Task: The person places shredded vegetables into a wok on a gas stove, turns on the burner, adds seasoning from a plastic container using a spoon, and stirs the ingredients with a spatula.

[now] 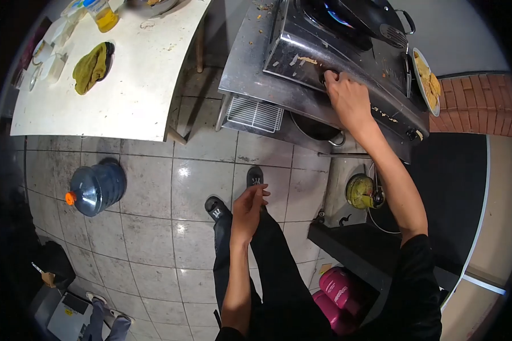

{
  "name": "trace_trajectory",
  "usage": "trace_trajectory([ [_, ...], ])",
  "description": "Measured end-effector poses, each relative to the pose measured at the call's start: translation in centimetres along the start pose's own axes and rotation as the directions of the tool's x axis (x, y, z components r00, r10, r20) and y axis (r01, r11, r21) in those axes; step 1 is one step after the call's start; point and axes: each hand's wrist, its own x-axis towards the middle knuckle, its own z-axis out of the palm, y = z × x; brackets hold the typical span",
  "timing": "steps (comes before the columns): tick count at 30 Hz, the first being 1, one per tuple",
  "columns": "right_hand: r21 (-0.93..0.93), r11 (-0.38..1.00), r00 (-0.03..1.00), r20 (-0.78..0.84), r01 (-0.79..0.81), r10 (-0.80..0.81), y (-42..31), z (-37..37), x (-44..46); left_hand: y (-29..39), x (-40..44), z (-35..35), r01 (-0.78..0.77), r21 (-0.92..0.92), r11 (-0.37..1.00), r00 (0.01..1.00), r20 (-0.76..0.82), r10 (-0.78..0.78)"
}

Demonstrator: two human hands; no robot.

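My right hand (346, 96) is closed around a dark control knob (325, 78) on the front panel of the gas stove (375, 91); the fingers hide most of it. A blue flame (337, 15) burns at the back burner, beside a black wok (365, 17) that tilts over it. Resting in the wok's rim is a slotted turner (392, 35). My left hand (249, 210) hangs in front of my legs, fingers loosely stretched and apart, holding nothing. Right of the stove stands a plate (436, 109) piled with yellowish fried food (429, 82).
At left, a white table (136, 105) bears a green cloth (91, 68) and a jar of yellow liquid (104, 17). A large water bottle (96, 188) lies on the tiled floor. Below the stove are a wire rack (255, 113), a pot (316, 126) and a green gas cylinder (361, 190). Pink cylinders (338, 292) stand lower right.
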Motion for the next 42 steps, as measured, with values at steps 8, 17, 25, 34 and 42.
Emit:
trace_trajectory([
  [8,0.129,0.991,0.998,-0.047,-0.031,0.037,0.2,2.0,-0.2,-0.1,0.2,-0.4,0.009,0.000,1.000,1.000,-0.010,-0.009],
  [17,0.227,0.967,0.991,-0.034,-0.116,0.127,-0.1,2.4,-0.4,0.6,0.4,-0.2,-0.095,-0.025,0.995,0.995,-0.035,0.094],
  [25,0.314,0.935,0.984,-0.026,-0.161,0.178,-0.4,2.1,-0.4,0.1,0.3,-0.3,-0.072,-0.051,0.996,0.997,-0.026,0.071],
  [34,0.413,0.894,0.972,-0.074,-0.175,0.225,-0.5,2.4,-0.4,0.2,0.2,-0.5,-0.064,-0.047,0.997,0.997,-0.039,0.062],
  [42,0.465,0.863,0.953,-0.117,-0.196,0.280,-0.8,2.6,-0.4,0.0,0.3,-0.5,-0.059,-0.050,0.997,0.998,-0.022,0.058],
])
